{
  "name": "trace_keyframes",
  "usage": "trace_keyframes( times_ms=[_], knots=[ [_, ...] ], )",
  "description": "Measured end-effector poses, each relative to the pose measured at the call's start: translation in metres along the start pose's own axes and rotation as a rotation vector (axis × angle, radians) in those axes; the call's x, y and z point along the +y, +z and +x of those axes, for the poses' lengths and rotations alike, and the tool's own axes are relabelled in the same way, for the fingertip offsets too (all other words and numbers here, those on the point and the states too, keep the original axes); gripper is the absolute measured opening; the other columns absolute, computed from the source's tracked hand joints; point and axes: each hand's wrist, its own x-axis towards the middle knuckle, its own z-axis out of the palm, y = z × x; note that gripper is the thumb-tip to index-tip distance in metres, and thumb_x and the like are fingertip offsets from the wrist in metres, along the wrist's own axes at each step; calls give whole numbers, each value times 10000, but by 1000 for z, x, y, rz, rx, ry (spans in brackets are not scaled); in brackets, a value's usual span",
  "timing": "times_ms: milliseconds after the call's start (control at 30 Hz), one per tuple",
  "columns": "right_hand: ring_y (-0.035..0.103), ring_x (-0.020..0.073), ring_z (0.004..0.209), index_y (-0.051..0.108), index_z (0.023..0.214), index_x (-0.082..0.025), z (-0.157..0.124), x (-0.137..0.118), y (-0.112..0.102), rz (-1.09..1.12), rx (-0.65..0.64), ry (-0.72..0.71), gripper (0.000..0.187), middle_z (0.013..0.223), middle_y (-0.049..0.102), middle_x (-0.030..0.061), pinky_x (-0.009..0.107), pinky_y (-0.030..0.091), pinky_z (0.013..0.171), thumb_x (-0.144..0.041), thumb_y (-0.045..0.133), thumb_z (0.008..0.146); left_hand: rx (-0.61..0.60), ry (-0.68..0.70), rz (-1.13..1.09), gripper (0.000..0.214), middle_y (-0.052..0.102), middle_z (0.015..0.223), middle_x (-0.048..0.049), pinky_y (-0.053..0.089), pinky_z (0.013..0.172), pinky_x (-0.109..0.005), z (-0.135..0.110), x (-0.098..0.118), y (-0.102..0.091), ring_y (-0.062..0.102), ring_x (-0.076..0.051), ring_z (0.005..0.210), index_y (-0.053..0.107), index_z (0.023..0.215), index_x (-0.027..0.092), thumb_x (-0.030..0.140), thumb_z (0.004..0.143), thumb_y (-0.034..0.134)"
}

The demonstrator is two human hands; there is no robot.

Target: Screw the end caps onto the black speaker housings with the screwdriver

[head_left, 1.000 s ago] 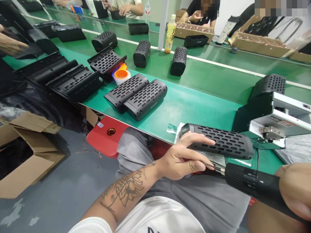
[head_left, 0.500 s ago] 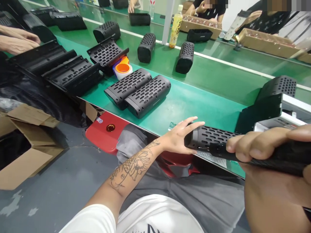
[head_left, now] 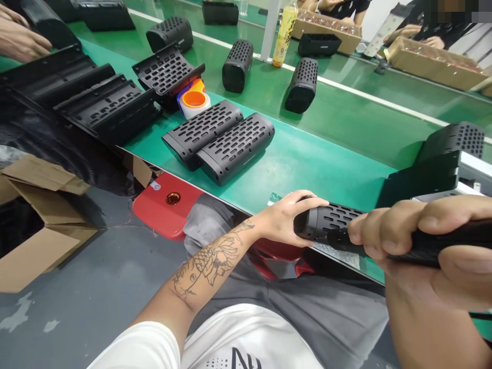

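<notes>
My left hand is wrapped round the left end of a black perforated speaker case at the bench's near edge. Its fingers lie over the top and the thumb is on the near side. In my right hand is a black electric screwdriver, held nearly level, its front end close against the case's near side. Whether the tip touches a screw I cannot see. My right hand hides the case's right end. Two similar speaker cases lie side by side to the left on the green bench.
A tape roll and open black shells lie at left, near another person's hand. More cases and a yellow bottle stand farther back. At right is a white-edged box. A red stool stands below.
My left hand's spread fingers have closed more on the case's end. My right hand and the screwdriver have shifted slightly left along the case. The view has tilted a little.
</notes>
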Motion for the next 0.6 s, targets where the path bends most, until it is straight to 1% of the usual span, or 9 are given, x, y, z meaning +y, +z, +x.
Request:
trace_keyframes(
  times_ms=[67,133,233,300,433,533,600],
  knots=[
    [506,188,351,837,901,-258,1,1,2,16,-24,9,173,528,617,11,392,456,339,-379,951,851,-1,-12,-2,956,549,1610,-168,514,1311,-546,0,1,0,625,-386,1484,588,1643,299,441,784,982],
    [482,174,345,832,925,-252,-1,4,2,51,-59,14,157,526,602,6,373,431,334,-364,928,873,-2,-11,-5,953,553,1613,-173,512,1312,-554,0,0,0,626,-390,1482,591,1641,291,443,785,983],
    [515,172,371,828,970,-250,-5,9,1,97,-114,24,131,561,627,7,377,477,381,-333,898,896,1,-1,-2,961,563,1601,-181,517,1311,-545,0,-2,1,630,-386,1477,595,1639,265,464,784,986],
    [542,170,393,823,964,-252,-6,12,1,111,-122,36,135,575,642,3,380,515,428,-335,904,895,4,-8,0,980,572,1590,-180,515,1315,-546,1,-3,2,630,-388,1482,603,1635,261,469,763,998],
    [570,165,424,811,924,-262,-7,14,4,116,-95,52,198,588,652,-16,367,540,486,-396,947,876,-1,-37,18,1008,572,1598,-185,507,1320,-565,2,-7,2,615,-398,1506,603,1642,253,464,743,1009],
    [570,162,435,795,913,-268,-9,16,7,105,-67,42,269,587,648,-26,358,543,510,-452,983,854,-2,-20,39,1035,583,1584,-191,486,1335,-564,3,-11,2,600,-396,1521,604,1637,232,493,727,1022],
    [576,169,444,785,910,-270,-12,17,8,88,-64,31,282,590,647,-28,366,553,524,-464,982,857,5,-4,49,1030,589,1574,-189,487,1332,-563,3,-13,3,605,-389,1512,605,1628,231,493,724,1024]
  ],
)
